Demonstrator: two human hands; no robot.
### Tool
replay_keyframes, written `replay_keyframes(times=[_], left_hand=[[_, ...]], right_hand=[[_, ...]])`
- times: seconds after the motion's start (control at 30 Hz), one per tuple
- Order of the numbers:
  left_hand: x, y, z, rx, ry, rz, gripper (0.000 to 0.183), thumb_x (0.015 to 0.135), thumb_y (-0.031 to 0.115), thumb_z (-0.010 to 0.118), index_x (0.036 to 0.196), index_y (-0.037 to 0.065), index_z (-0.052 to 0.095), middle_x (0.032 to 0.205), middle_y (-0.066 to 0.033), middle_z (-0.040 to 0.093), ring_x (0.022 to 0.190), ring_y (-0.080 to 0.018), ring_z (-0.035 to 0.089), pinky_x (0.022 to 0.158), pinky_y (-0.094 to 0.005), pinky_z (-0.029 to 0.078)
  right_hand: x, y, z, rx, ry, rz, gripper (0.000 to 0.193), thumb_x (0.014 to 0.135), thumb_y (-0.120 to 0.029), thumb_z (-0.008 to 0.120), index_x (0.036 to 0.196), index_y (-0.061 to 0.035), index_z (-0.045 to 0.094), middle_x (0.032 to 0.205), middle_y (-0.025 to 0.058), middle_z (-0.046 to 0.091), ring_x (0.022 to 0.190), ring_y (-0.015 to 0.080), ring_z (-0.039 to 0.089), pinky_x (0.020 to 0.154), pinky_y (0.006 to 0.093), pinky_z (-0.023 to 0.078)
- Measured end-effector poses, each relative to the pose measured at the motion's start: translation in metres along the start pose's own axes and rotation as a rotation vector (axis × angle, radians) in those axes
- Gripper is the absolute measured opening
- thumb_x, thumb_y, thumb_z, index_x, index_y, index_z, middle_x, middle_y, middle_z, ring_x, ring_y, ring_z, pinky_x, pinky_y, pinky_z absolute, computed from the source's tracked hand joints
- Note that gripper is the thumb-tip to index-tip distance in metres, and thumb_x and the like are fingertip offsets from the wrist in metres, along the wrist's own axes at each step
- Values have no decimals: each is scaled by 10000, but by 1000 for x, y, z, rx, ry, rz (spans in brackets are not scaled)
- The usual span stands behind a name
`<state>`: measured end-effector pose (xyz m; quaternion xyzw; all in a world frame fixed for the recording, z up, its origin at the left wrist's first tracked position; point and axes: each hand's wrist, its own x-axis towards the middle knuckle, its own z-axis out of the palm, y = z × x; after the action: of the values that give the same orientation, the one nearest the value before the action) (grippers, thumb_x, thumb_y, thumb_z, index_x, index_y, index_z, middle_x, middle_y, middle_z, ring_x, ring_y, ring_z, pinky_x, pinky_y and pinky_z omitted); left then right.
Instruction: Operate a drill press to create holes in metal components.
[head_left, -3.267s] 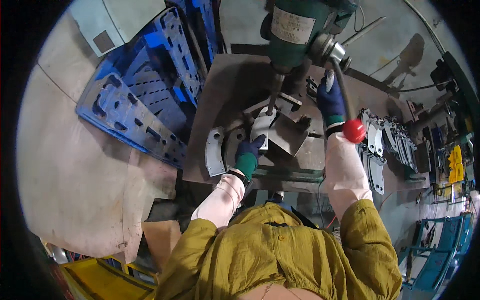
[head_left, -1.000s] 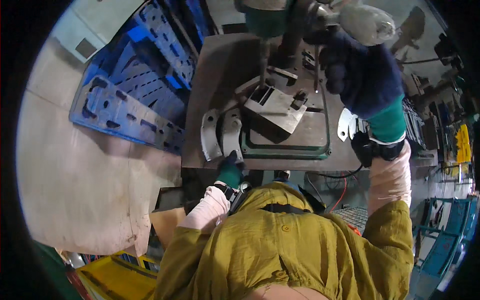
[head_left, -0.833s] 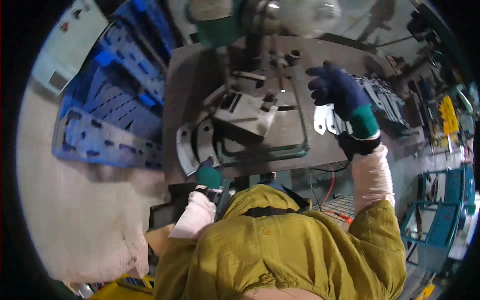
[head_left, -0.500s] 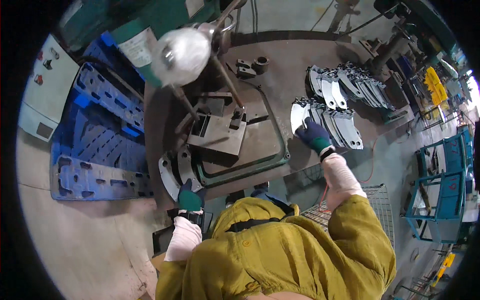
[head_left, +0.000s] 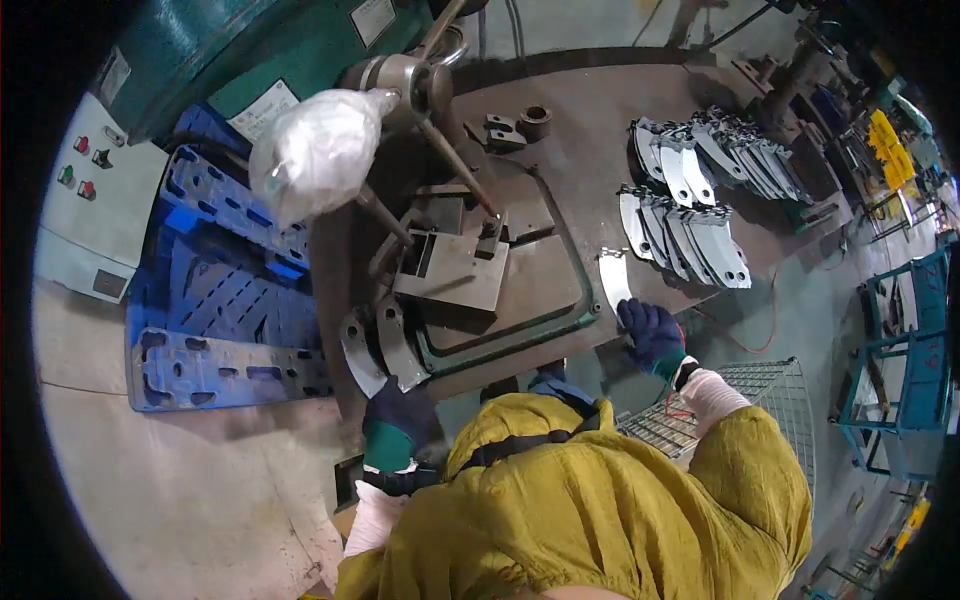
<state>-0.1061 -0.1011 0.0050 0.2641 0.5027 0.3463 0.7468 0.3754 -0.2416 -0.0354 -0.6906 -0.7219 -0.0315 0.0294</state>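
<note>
My gloved right hand (head_left: pixel 652 332) pinches the near end of a curved metal plate (head_left: pixel 615 277) by the table's front edge. Just beyond it lies a row of similar plates (head_left: pixel 690 240), overlapping like a fan. On the left, my gloved left hand (head_left: pixel 400 415) is at the lower ends of two more curved plates, an outer plate (head_left: pixel 361 352) and an inner plate (head_left: pixel 397 345). Its fingers are dark and smeared, so their grip is hidden. Between my hands stands a machine with a steel fixture block (head_left: pixel 455 275) on its green-rimmed bed (head_left: pixel 560 300).
A second pile of plates (head_left: pixel 745 155) lies farther back. Near a metal ring (head_left: pixel 535 122) are small blocks. A plastic-wrapped machine part (head_left: pixel 315 150) hangs above the table's left side. Blue pallets (head_left: pixel 230 370) stand left; a wire basket (head_left: pixel 770 385) sits below the right edge.
My right hand has drawn one plate from the front row toward me, apart from the others. My left hand has pulled back slightly toward my body. The view has shifted a little.
</note>
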Motion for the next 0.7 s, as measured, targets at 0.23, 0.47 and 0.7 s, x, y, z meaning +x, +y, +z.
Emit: replay_keyframes(times=[0.23,0.47,0.7], left_hand=[[17,32,78,-387,-150,-218,255,934,158,608,1174,74,589,1085,-125,646,1013,-274,615,963,-421,485],[44,16,142,490,-515,76,425,901,146,673,1289,31,543,1287,-134,558,1168,-272,547,1013,-357,447],[17,24,127,366,-492,-100,363,938,188,646,1232,-11,568,1206,-110,610,1037,-199,620,854,-322,547]], right_hand=[[9,-2,-27,-151,-33,175,538,827,-239,608,1328,-81,489,992,96,609,822,310,614,660,445,477],[76,-9,-127,1278,192,614,263,920,-232,600,1083,-43,683,932,85,695,753,182,656,626,328,540],[136,-88,-143,1519,-20,100,230,906,-75,573,1123,-15,619,1027,96,642,821,185,658,663,322,566]])
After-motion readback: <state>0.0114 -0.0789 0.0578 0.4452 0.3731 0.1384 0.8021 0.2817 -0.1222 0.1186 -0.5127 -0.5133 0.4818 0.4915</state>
